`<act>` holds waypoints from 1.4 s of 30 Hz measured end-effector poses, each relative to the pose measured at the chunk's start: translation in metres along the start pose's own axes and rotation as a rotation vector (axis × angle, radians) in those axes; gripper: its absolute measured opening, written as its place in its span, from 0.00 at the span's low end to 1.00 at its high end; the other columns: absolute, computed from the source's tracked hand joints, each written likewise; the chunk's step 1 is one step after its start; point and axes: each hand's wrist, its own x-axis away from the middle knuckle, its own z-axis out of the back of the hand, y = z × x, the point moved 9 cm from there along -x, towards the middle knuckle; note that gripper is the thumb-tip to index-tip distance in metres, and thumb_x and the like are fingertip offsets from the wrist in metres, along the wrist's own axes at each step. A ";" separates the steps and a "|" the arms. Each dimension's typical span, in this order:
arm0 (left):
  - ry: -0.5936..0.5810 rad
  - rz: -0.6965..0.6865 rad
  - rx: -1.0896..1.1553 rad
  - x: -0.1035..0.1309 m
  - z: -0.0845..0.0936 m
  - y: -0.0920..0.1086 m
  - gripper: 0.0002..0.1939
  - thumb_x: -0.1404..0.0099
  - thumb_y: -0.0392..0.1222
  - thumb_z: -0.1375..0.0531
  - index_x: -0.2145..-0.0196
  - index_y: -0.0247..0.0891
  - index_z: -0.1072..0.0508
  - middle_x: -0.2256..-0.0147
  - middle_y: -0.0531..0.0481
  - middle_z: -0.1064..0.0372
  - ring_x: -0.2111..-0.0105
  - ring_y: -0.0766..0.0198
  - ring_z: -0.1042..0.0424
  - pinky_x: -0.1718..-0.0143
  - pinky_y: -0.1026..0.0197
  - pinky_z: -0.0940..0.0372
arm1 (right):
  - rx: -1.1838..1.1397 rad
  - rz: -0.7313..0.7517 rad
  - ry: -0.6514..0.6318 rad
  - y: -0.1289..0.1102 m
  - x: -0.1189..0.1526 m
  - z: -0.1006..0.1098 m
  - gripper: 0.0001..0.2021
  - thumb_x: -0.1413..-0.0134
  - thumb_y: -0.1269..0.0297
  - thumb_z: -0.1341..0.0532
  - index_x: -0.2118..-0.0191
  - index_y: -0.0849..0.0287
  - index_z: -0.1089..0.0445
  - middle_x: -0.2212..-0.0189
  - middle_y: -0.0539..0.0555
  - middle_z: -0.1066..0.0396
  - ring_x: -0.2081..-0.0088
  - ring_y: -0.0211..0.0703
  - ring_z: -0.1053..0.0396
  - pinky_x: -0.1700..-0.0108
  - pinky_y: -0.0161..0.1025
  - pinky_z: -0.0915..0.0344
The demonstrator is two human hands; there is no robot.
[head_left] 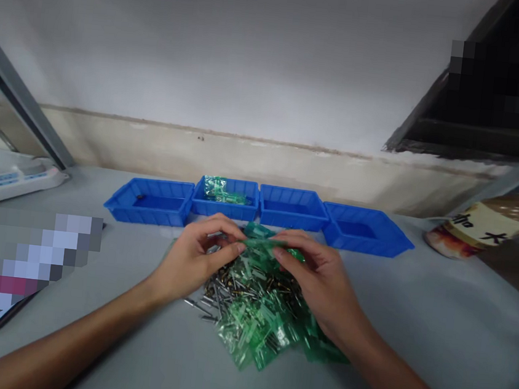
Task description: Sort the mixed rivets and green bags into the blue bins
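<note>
Between my two hands is a small green plastic bag [261, 243], pinched at its left end by my left hand [202, 253] and at its right end by my right hand [318, 275]. Both hands are closed, thumbs against fingers. Directly below lies a heap of loose metal screws or pins [219, 292], some silvery and some dark, mixed with green clear bags [257, 330]. Several of these bags seem to hold pale green pieces. What the pinched bag contains, if anything, I cannot make out.
Four blue bins stand in a row behind the heap; the second blue bin [225, 211] holds green packets [216, 188]. A white power strip [15, 180] and a blurred-out screen [24, 269] are at left. A labelled jar [483, 227] stands at right on the grey table [437, 312].
</note>
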 end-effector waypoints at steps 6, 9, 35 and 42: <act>-0.003 -0.011 -0.012 0.000 -0.001 0.002 0.05 0.39 0.38 0.40 0.67 0.38 0.23 0.68 0.49 0.33 0.70 0.65 0.35 0.71 0.62 0.36 | 0.048 0.059 0.060 -0.005 -0.001 0.006 0.10 0.46 0.68 0.40 0.69 0.47 0.22 0.64 0.51 0.33 0.60 0.41 0.34 0.62 0.38 0.38; -0.023 0.019 -0.033 0.001 -0.004 0.001 0.06 0.38 0.39 0.41 0.66 0.37 0.24 0.68 0.48 0.29 0.70 0.65 0.33 0.70 0.61 0.35 | 0.067 0.043 0.056 -0.004 -0.001 0.007 0.11 0.45 0.69 0.42 0.68 0.49 0.22 0.63 0.51 0.29 0.60 0.42 0.33 0.61 0.39 0.36; -0.179 -0.281 -0.833 0.003 0.000 0.017 0.12 0.29 0.40 0.51 0.64 0.36 0.30 0.67 0.47 0.30 0.64 0.58 0.34 0.62 0.55 0.37 | -0.222 -0.094 -0.056 -0.002 -0.066 -0.024 0.12 0.46 0.56 0.36 0.57 0.53 0.24 0.56 0.56 0.24 0.54 0.48 0.27 0.58 0.44 0.27; -0.309 -0.218 -0.999 0.007 -0.010 0.008 0.10 0.32 0.37 0.50 0.66 0.36 0.29 0.66 0.45 0.30 0.61 0.54 0.33 0.60 0.51 0.35 | 0.191 0.005 0.003 0.002 -0.027 0.018 0.12 0.43 0.54 0.39 0.66 0.56 0.24 0.66 0.53 0.23 0.64 0.44 0.28 0.62 0.40 0.32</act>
